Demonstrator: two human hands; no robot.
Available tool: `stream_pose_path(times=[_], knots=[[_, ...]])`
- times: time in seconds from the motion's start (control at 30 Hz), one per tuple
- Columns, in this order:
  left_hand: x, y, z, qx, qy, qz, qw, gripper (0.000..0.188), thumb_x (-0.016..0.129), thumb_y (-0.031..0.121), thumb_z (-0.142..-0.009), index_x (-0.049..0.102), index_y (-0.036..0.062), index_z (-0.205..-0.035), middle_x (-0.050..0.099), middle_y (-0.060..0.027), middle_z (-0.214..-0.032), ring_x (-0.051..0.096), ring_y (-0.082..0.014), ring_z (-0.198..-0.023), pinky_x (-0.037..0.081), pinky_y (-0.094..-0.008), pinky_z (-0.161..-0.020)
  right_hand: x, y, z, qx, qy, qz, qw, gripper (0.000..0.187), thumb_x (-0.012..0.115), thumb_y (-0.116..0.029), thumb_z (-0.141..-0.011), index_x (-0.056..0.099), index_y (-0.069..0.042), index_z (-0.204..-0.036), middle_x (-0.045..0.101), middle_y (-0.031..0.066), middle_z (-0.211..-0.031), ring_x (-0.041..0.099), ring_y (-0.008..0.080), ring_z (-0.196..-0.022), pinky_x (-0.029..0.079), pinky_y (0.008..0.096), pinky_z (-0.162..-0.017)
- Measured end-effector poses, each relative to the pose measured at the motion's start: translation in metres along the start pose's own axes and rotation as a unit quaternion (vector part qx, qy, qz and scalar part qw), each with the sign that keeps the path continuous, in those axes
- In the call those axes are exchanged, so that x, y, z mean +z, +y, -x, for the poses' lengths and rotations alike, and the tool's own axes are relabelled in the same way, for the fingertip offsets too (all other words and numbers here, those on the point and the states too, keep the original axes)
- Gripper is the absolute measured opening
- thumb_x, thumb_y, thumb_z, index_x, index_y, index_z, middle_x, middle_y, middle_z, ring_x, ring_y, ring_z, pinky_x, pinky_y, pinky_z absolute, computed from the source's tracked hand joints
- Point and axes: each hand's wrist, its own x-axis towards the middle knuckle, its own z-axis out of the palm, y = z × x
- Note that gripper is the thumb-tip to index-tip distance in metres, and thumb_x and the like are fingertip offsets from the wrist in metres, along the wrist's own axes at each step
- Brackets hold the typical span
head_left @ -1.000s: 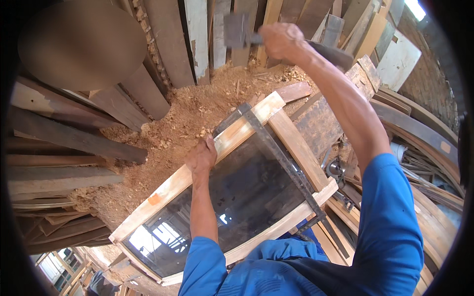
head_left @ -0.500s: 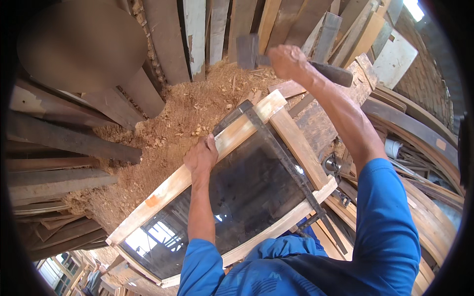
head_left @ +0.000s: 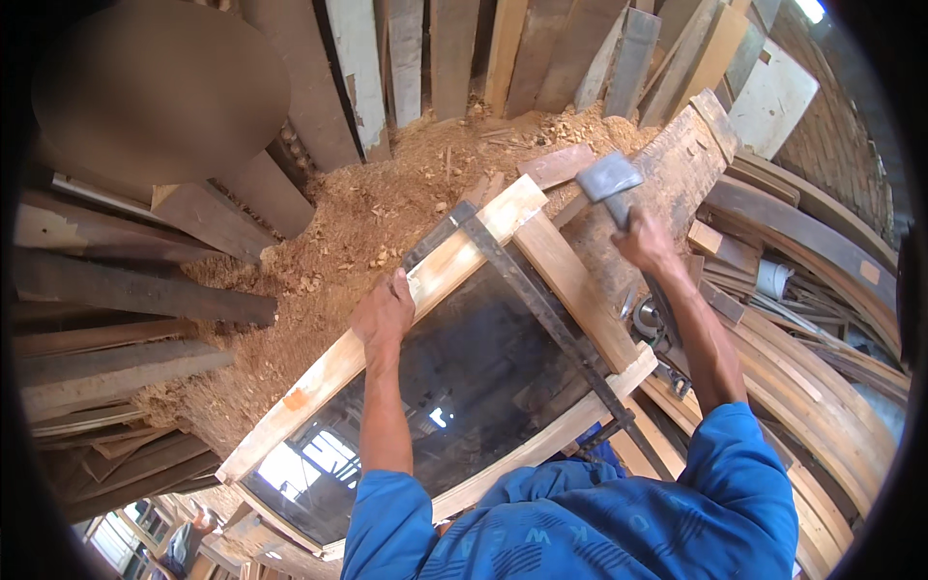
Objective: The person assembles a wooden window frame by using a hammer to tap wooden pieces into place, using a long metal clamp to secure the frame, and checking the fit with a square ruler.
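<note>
In front of me is a pale wooden frame (head_left: 577, 290) with a dark, shiny pane (head_left: 464, 348) inside it, reflecting bright windows. My left hand (head_left: 385, 314) is closed over the frame's far rail. A dark metal bar clamp (head_left: 541, 307) spans the frame near its right end, from the far rail to the near one. My right hand (head_left: 646, 240) is wrapped round the handle of a hammer with a broad grey head (head_left: 609, 176). The hammer is raised beyond the frame's right end, apart from the wood. Its handle partly shows below my fist.
Wood shavings (head_left: 338, 222) cover the ground beyond the frame. Planks (head_left: 454, 58) lean along the far side, with more boards (head_left: 126, 290) on the left. Curved timber (head_left: 802, 387) is stacked at right, near a white container (head_left: 771, 278). A person (head_left: 184, 541) is at lower left.
My right hand has swung the hammer from farther away down and to the right, nearer my body. The left hand keeps its hold on the frame's rail. The view has shifted slightly.
</note>
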Motion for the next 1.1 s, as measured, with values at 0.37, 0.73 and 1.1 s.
stream_pose_path(times=[0.37,0.73,1.1], knots=[[-0.004,0.001,0.000,-0.003,-0.002,-0.034,0.999,0.053,0.035,0.052,-0.102,0.067,0.0112,-0.115,0.072,-0.0235,-0.094,0.069,-0.0443,-0.092,0.052,-0.0549,-0.081,0.043,0.018,0.028,-0.103,-0.002,0.012,0.995,0.036,0.072,-0.026,-0.075,0.065,0.001,-0.096,0.068,0.0279,-0.093,0.066,0.0447,-0.093,0.051,0.0504,-0.081],[-0.007,0.005,0.000,-0.030,-0.043,-0.060,0.997,0.056,0.031,0.052,-0.102,0.067,0.0114,-0.116,0.072,-0.0241,-0.102,0.068,-0.0444,-0.098,0.051,-0.0540,-0.086,0.042,0.037,0.034,-0.082,-0.038,-0.035,0.995,0.034,0.071,-0.024,-0.074,0.065,-0.001,-0.098,0.068,0.0289,-0.092,0.067,0.0437,-0.092,0.051,0.0512,-0.079],[-0.003,-0.003,-0.002,0.001,-0.017,-0.049,0.999,0.060,0.024,0.050,-0.104,0.067,0.0111,-0.118,0.070,-0.0248,-0.106,0.064,-0.0474,-0.101,0.048,-0.0541,-0.090,0.041,0.077,0.055,-0.066,-0.087,-0.103,0.989,0.038,0.072,-0.022,-0.076,0.064,0.001,-0.104,0.069,0.0266,-0.088,0.069,0.0386,-0.089,0.054,0.0480,-0.078]])
